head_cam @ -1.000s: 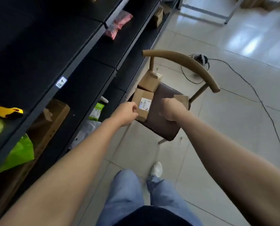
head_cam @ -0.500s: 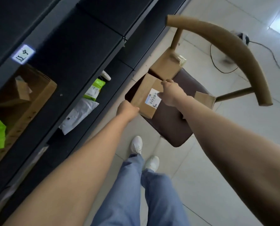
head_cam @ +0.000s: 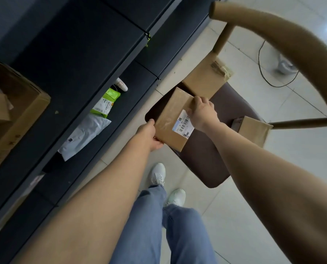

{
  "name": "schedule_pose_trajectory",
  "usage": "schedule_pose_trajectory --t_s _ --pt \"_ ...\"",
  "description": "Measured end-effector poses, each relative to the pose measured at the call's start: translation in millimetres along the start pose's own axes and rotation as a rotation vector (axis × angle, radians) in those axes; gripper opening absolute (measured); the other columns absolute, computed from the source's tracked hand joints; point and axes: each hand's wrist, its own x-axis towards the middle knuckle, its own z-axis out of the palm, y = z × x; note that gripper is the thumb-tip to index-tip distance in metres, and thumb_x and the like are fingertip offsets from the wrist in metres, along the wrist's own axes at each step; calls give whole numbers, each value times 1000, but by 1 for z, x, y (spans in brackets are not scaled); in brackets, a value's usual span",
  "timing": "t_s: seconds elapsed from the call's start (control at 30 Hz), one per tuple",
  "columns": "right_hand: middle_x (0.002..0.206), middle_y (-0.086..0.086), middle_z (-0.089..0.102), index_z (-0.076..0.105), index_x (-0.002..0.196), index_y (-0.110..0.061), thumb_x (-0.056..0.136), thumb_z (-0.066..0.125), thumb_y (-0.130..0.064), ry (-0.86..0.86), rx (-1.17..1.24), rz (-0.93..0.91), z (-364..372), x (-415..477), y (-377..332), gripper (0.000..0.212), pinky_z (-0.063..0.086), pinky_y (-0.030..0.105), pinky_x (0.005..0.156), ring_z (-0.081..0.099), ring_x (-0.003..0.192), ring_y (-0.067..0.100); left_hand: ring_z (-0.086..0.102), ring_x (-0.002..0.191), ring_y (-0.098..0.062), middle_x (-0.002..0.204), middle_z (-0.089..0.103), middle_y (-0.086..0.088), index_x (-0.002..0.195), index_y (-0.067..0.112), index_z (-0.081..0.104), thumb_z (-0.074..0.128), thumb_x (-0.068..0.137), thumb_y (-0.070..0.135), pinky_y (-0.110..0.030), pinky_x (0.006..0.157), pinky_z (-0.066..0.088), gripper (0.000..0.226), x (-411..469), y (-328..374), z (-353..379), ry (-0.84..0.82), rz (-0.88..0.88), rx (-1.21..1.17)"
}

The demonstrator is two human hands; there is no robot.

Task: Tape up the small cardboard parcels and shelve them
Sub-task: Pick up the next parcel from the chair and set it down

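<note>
A small cardboard parcel (head_cam: 170, 121) with a white barcode label lies tilted over the front left corner of the brown chair seat (head_cam: 206, 159). My left hand (head_cam: 149, 136) grips its near left edge. My right hand (head_cam: 201, 113) holds its far right edge, partly over the label. A second parcel (head_cam: 204, 79) with crumpled tape rests at the back of the seat. A third, smaller parcel (head_cam: 254, 130) sits at the seat's right edge. The dark shelving (head_cam: 78, 60) runs along the left.
The lower shelf holds a white mailer bag (head_cam: 84, 136), a green packet (head_cam: 106, 102) and a white bottle (head_cam: 121, 85). An open cardboard carton (head_cam: 16, 115) sits on a shelf at far left. The chair's curved backrest (head_cam: 292, 44) arches overhead. A black cable (head_cam: 267, 73) crosses the tiled floor.
I have stepped closer to the chair and the view tilted down. My right hand slid along the labelled parcel's far edge; both hands now grip it and it sits more tilted.
</note>
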Motion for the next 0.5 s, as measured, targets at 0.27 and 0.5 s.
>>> schedule_pose_trajectory --t_s 0.27,0.5 --pt "136 14 33 46 130 -7 97 31 -50 0 116 184 -12 -6 -15 56 36 48 100 31 125 34 66 84 -32 102 68 -17 118 5 55 43 97 45 -43 57 53 47 -15 6 -7 60 11 118" --pt "117 15 57 45 122 -3 95 32 -59 77 496 249 -49 -48 -43 64 38 33 74 53 97 28 64 95 -37 115 64 -20 121 4 53 53 96 24 -55 75 54 32 -78 12 -22 153 197 82"
